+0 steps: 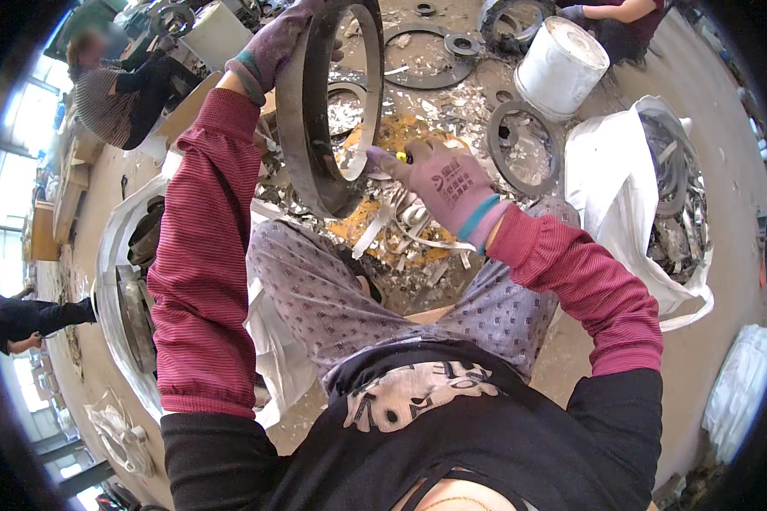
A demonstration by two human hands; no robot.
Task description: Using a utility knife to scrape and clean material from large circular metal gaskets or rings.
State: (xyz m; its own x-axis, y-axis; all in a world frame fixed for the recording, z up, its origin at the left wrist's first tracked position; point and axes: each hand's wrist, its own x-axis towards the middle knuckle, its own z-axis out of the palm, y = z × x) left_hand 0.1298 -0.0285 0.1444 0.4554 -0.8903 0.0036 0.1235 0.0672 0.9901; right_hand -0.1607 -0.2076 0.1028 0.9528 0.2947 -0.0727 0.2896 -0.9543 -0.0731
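My left hand [273, 44], in a grey-purple glove, is closed on the upper rim of a wide dark ring [298, 111]. The ring stands on edge above the scrap pile, its inner wall paler than the outside. My right hand [448, 182], in a pinkish glove with a teal cuff, is closed at the ring's right lower side. Between its fingers shows a bit of a small yellow-and-black tool [403, 157]; the rest is hidden by the hand. Below lie pale curled strips [383, 223] and flakes on an orange-yellow patch [349, 228].
Flat dark rings [524, 183] lie on the littered floor beyond. A white bucket [562, 68] stands at far right. White sacks of scrap flank me, one at right [601, 162], one at left [115, 281]. Other people sit at far left [115, 94] and far right [626, 25].
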